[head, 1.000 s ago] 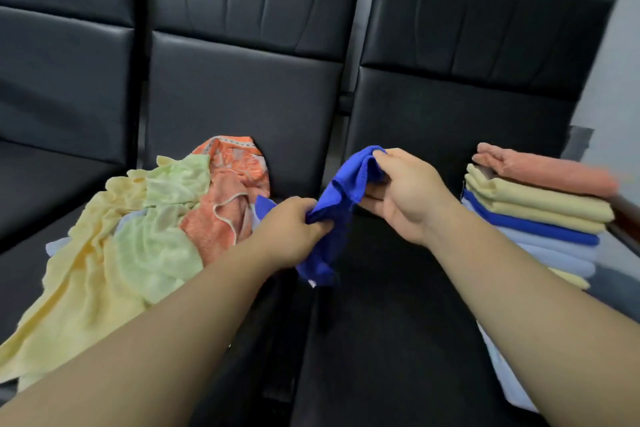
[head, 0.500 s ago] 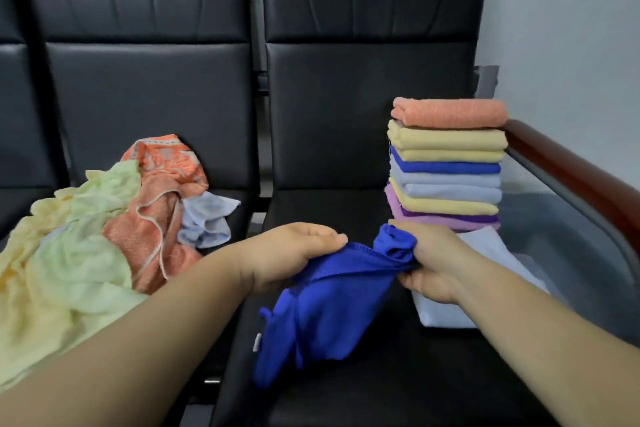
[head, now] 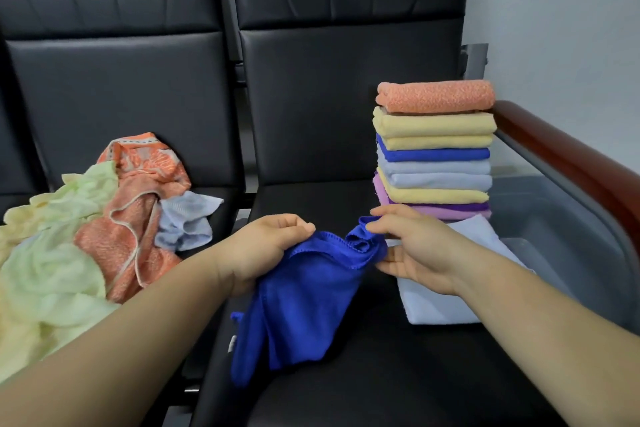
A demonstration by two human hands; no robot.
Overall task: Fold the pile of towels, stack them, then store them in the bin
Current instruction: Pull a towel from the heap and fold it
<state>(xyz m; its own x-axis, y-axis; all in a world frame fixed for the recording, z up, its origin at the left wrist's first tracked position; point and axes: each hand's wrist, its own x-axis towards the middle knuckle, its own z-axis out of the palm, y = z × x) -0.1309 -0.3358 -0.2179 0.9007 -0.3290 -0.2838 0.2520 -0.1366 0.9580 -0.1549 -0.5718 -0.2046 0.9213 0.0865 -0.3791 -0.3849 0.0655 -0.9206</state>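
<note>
Since the blue towel [head: 304, 295] must be opened out before it can be folded, both hands hold it by its upper hem in front of the folded stack [head: 434, 149]. The rest of the cloth hangs crumpled onto the black seat [head: 381, 381], nearer the viewer than the stack. The left hand [head: 266, 250], out to the stack's left, has its fingers curled over the hem with the cloth bunched beneath the palm. The right hand [head: 412, 250], just before the stack's base, pinches a gathered corner between thumb and forefinger; its other fingers lie loosely straight under the cloth. The hem thus runs taut between the two grips, which I judge to be a search for the corners.

A pale folded towel [head: 446, 305] lies flat on the seat at the stack's foot, partly under the right wrist. The stack stands upright and neat, an orange towel on top. Well to its left, on the neighbouring seat, sprawls the unfolded pile [head: 69, 253], yellow, green, orange and pale blue. To the stack's right, past a wooden armrest [head: 568, 156], sits a grey container [head: 561, 225], probably the bin.
</note>
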